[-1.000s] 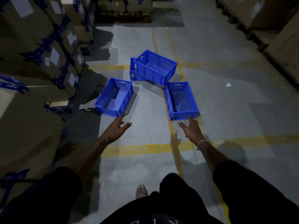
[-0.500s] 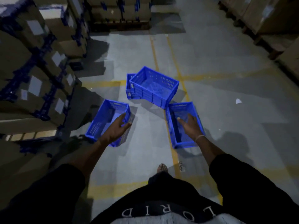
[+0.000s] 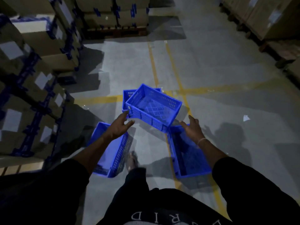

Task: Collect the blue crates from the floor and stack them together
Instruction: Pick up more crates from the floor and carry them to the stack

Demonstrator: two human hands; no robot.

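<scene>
The person reaches with both hands toward the tilted crate (image 3: 154,109), which leans on another crate (image 3: 128,95) near the yellow floor lines (image 3: 172,69). The left hand (image 3: 119,127) and the right hand (image 3: 191,129) are spread wide and empty. Next, I think, each hand must grip one short end. The crates are hard blue plastic with perforated walls; two more, the left crate (image 3: 116,153) and the right crate (image 3: 188,156), lie nearer.

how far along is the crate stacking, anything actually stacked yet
Early. Done: only the tilted middle crate rests partly on the crate behind it, not neatly nested. In hand: nothing yet; the left hand and right hand are open, reaching for it. Left: the left floor crate and right floor crate remain separate.
</scene>
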